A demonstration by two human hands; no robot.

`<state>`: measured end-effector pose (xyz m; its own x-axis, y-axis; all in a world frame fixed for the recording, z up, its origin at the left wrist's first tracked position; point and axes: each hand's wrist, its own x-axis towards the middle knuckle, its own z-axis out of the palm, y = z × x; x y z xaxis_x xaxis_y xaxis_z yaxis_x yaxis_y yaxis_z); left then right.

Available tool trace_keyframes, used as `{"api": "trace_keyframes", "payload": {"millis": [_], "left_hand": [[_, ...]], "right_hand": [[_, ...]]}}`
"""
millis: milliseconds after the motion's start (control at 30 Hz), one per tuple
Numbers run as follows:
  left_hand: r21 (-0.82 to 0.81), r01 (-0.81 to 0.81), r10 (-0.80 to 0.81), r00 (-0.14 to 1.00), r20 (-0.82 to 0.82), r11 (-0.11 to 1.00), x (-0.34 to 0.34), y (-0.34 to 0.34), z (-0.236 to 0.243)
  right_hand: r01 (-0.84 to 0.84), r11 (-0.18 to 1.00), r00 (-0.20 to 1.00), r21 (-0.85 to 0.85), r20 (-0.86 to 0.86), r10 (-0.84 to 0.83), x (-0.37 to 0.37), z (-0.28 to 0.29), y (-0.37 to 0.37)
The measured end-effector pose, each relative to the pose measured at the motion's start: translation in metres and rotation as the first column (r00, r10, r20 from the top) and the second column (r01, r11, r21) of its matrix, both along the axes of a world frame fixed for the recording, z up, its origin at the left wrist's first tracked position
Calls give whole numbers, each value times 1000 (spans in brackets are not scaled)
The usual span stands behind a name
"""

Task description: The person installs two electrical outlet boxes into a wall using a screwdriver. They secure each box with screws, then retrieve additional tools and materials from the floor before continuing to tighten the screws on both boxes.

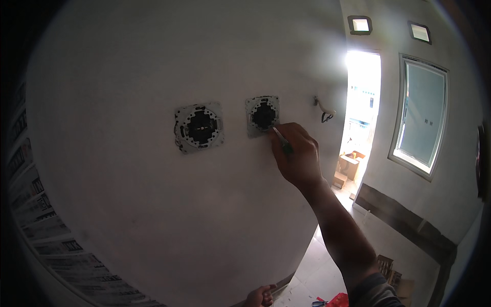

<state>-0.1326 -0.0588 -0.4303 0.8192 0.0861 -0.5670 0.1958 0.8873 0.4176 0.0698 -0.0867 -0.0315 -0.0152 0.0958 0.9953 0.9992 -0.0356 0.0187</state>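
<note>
Two socket inserts with black centres and pale metal mounting plates are set in the white wall, a left one (199,128) and a right one (263,113). My right hand (299,153) grips a screwdriver (285,145) with a green handle, its shaft pointing up at the lower edge of the right insert. My left hand (260,295) hangs low at the bottom edge, fingers curled; whether it holds anything is hidden.
Loose wires (325,110) protrude right of the inserts. Beyond are a bright doorway (363,92) with cardboard boxes (348,166) and a window (422,112). Newspaper (46,215) lines the left edge. A red item (335,300) and wooden pieces (386,266) lie on the floor.
</note>
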Motion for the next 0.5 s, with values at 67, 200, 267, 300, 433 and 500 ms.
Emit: {"api": "trace_keyframes", "payload": {"millis": [67, 200, 267, 300, 433, 500], "left_hand": [[-12, 5, -5, 999, -31, 1000, 2, 4, -3], [1, 40, -40, 998, -43, 999, 2, 7, 0], [-1, 67, -67, 997, -36, 998, 4, 9, 3], [7, 66, -66, 997, -38, 998, 5, 9, 2], [15, 85, -85, 996, -16, 996, 8, 11, -4], [15, 90, -90, 996, -16, 996, 8, 12, -6]], "right_hand": [[-5, 998, 1000, -56, -5, 5, -2, 5, -4], [-20, 998, 1000, -64, 11, 21, 2, 6, -8], [-36, 997, 998, -68, 39, 39, 5, 6, -8], [-29, 997, 998, -66, 47, 32, 4, 6, -7], [-4, 999, 999, -47, 37, 6, 1, 3, -2], [9, 999, 1000, -37, 29, -8, 1, 1, -1]]}}
